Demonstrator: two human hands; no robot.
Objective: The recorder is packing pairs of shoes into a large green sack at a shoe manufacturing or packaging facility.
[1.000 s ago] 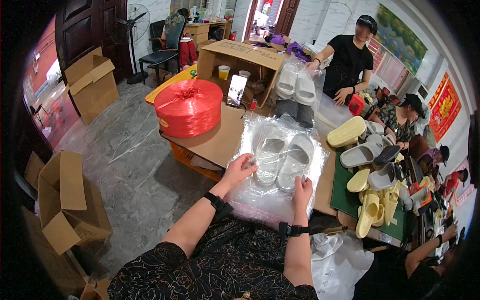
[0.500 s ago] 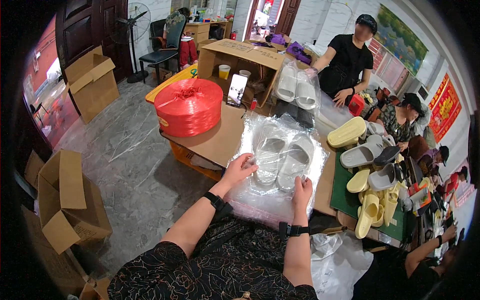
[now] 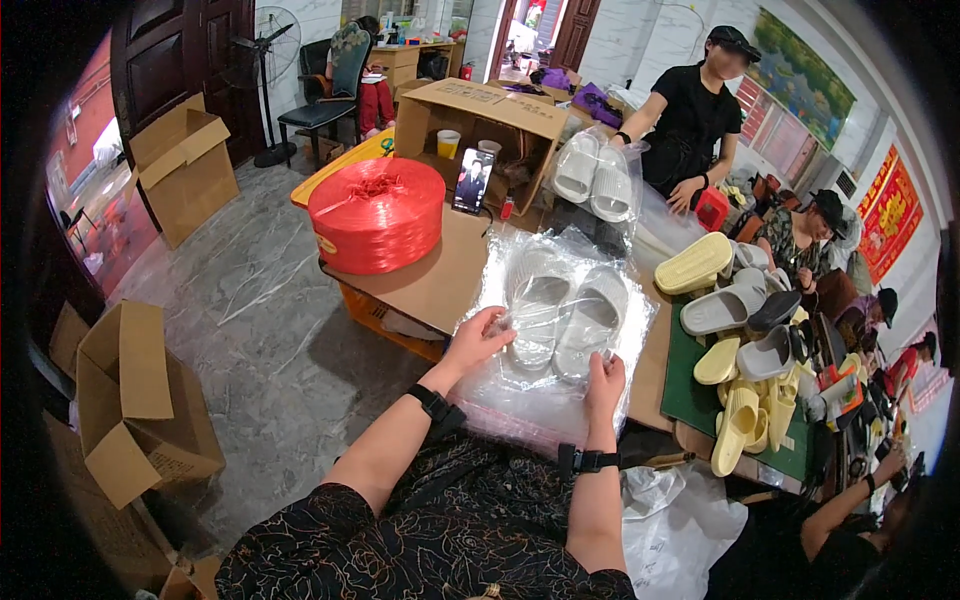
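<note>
both grips [image 3: 482,335] pinch seemingly white bagged slippers [image 3: 565,318].

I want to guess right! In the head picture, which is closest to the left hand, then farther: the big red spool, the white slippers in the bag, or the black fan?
From the left hand:
1. White slippers, just beside it.
2. Red spool, up the table.
3. Black fan, far back by the door.

red twine spool [image 3: 377,213], cardboard boxes [image 3: 135,400], yellow slippers [image 3: 738,425]
</note>
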